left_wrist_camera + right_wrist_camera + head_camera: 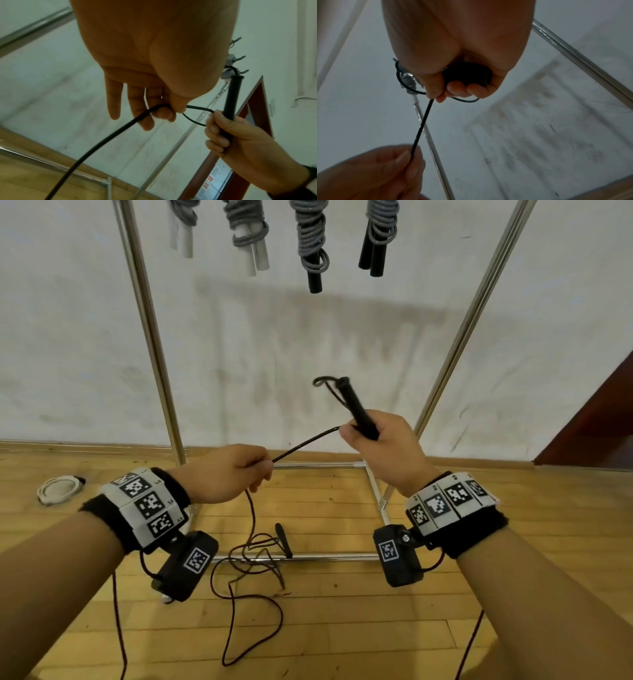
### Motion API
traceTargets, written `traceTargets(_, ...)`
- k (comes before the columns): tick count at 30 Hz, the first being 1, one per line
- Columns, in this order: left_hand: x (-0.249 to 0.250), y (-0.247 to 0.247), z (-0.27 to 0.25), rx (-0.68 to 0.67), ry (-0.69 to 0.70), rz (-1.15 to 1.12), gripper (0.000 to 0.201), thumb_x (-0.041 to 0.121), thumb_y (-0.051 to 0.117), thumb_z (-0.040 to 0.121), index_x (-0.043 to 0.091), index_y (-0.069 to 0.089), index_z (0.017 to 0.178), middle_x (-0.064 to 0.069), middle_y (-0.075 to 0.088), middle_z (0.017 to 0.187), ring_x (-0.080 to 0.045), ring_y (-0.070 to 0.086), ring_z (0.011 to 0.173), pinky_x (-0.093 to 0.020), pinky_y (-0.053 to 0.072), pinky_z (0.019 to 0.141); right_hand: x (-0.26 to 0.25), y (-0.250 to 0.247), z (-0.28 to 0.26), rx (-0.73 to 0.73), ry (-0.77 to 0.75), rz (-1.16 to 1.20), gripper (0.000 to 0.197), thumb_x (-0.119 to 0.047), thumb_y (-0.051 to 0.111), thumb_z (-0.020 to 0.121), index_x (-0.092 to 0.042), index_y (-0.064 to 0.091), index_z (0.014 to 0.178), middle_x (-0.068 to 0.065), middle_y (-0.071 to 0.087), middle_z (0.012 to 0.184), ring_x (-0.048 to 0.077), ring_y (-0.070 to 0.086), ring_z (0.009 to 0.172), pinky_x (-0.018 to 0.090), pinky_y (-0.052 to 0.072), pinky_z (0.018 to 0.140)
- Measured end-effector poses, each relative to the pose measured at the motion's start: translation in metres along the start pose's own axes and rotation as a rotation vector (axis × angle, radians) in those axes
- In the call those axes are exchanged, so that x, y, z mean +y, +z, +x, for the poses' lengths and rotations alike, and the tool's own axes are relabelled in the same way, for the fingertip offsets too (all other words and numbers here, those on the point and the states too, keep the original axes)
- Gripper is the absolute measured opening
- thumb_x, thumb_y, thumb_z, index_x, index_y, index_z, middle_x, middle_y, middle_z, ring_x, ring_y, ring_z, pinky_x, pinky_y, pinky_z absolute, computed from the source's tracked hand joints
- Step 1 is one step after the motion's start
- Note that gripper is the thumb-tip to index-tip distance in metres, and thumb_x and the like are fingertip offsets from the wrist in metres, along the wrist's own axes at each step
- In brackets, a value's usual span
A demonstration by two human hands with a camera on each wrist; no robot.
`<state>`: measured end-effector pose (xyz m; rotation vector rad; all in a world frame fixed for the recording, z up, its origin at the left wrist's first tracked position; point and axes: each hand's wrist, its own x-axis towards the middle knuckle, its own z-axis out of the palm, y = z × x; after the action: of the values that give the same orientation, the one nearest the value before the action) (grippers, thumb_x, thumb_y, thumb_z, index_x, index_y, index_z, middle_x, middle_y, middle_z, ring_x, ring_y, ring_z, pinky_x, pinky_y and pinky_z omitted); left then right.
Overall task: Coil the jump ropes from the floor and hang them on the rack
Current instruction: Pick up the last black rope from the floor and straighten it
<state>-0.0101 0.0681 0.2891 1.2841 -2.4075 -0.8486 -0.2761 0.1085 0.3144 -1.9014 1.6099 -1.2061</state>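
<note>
The dark jump rope [301,444] runs in a short, nearly taut span between our two hands, climbing from lower left to upper right; that slant is the axis the next wrap turns on, as we judge it. Its black handle [359,412] stands tilted up and away from us, the cord leaving the top end in a small loop; our right hand [383,446] is wrapped round the handle's lower part, thumb pressing the cord against it; our left hand [222,474] pinches the cord between thumb and forefinger, the other fingers loosely extended in the left wrist view. Below the left hand the rest of the rope drops to the wooden floor [342,628] and lies there in loose tangles, its second handle [284,539] resting by the rack's base bar [325,558]; the slack is thus nearer our left hand, which we think should feed it. Four coiled ropes [310,237] hang from the rack above, and a white coil [56,489] lies on the floor far left.
</note>
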Motion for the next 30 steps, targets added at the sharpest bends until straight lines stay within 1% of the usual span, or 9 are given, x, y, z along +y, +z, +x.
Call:
traceTargets(3, -0.018, -0.009, -0.003, -0.026, -0.040, 0.053, 0.029, 0.037, 0.040, 0.103, 0.028, 0.060, 0.085, 0.005, 0.067, 0.079, -0.009, 0.062, 0.074, -0.024, 0.048, 0.068, 0.013, -0.014, 0.007, 0.100, 0.056, 0.068, 0.029, -0.040, 0.065, 0.089, -0.015, 0.060, 0.075, -0.012, 0.044, 0.055, 0.010, 0.042, 0.052, 0.031, 0.037, 0.056)
traceTargets(6, -0.032, -0.017, -0.006, -0.035, -0.068, 0.053, 0.029, 0.037, 0.043, 0.103, 0.027, 0.060, 0.082, 0.011, 0.065, 0.076, 0.003, 0.057, 0.063, -0.022, 0.041, 0.065, 0.023, -0.023, 0.009, 0.136, 0.064, 0.087, 0.054, -0.057, 0.063, 0.082, -0.003, 0.057, 0.077, -0.004, 0.041, 0.054, 0.014, 0.041, 0.052, 0.032, 0.035, 0.057)
traceTargets(8, -0.036, -0.020, -0.008, 0.004, -0.072, 0.039, 0.029, 0.035, 0.046, 0.102, 0.027, 0.062, 0.079, 0.011, 0.067, 0.074, 0.001, 0.059, 0.064, -0.024, 0.043, 0.065, 0.030, -0.024, 0.009, 0.126, 0.069, 0.042, 0.060, -0.059, 0.064, 0.080, 0.001, 0.054, 0.075, -0.005, 0.038, 0.053, 0.012, 0.038, 0.050, 0.030, 0.033, 0.056)
traceTargets(13, -0.024, -0.020, -0.009, 0.149, 0.000, -0.030, 0.024, 0.035, 0.054, 0.098, 0.032, 0.065, 0.077, -0.001, 0.062, 0.070, -0.011, 0.061, 0.063, -0.022, 0.050, 0.060, 0.056, -0.019, 0.006, 0.012, 0.159, -0.211, 0.029, -0.041, 0.072, 0.082, -0.014, 0.068, 0.073, -0.006, 0.052, 0.051, 0.005, 0.048, 0.045, 0.018, 0.039, 0.049)
traceTargets(17, -0.004, -0.011, -0.009, 0.218, 0.053, -0.026, 0.023, 0.034, 0.055, 0.098, 0.030, 0.068, 0.080, 0.013, 0.055, 0.056, -0.002, 0.049, 0.047, -0.014, 0.041, 0.047, 0.055, -0.006, 0.002, -0.061, 0.137, -0.338, 0.006, -0.034, 0.070, 0.087, -0.029, 0.073, 0.085, -0.002, 0.066, 0.069, 0.012, 0.062, 0.064, 0.031, 0.051, 0.061)
traceTargets(20, 0.009, -0.004, -0.007, 0.219, 0.069, -0.020, 0.021, 0.032, 0.056, 0.098, 0.024, 0.070, 0.085, 0.007, 0.064, 0.063, 0.001, 0.052, 0.046, -0.012, 0.040, 0.046, 0.038, 0.007, 0.000, -0.105, 0.064, -0.378, 0.010, -0.033, 0.066, 0.090, -0.024, 0.070, 0.093, -0.004, 0.066, 0.081, 0.016, 0.062, 0.073, 0.033, 0.052, 0.066)
traceTargets(22, 0.017, 0.001, -0.005, 0.215, 0.068, -0.021, 0.020, 0.033, 0.056, 0.098, 0.024, 0.070, 0.088, 0.007, 0.067, 0.067, 0.002, 0.054, 0.049, -0.011, 0.039, 0.047, 0.021, 0.018, -0.005, -0.112, -0.021, -0.269, 0.014, -0.031, 0.066, 0.091, -0.025, 0.068, 0.103, -0.011, 0.063, 0.091, 0.006, 0.060, 0.077, 0.026, 0.048, 0.069)
traceTargets(27, 0.033, 0.011, -0.003, 0.189, 0.073, -0.065, 0.025, 0.035, 0.051, 0.100, 0.028, 0.068, 0.083, 0.009, 0.068, 0.067, -0.007, 0.059, 0.054, -0.022, 0.048, 0.051, -0.011, 0.042, -0.015, -0.103, -0.073, -0.094, 0.017, -0.031, 0.066, 0.091, -0.021, 0.065, 0.105, -0.008, 0.061, 0.085, 0.007, 0.058, 0.074, 0.021, 0.047, 0.068)
traceTargets(30, 0.036, 0.012, -0.002, 0.203, 0.077, -0.108, 0.030, 0.031, 0.047, 0.102, 0.025, 0.068, 0.082, 0.009, 0.063, 0.061, -0.002, 0.053, 0.050, -0.016, 0.042, 0.048, -0.016, 0.047, -0.016, -0.075, -0.130, -0.077, 0.015, -0.031, 0.067, 0.090, -0.023, 0.066, 0.104, -0.009, 0.064, 0.087, 0.004, 0.057, 0.078, 0.013, 0.041, 0.065)
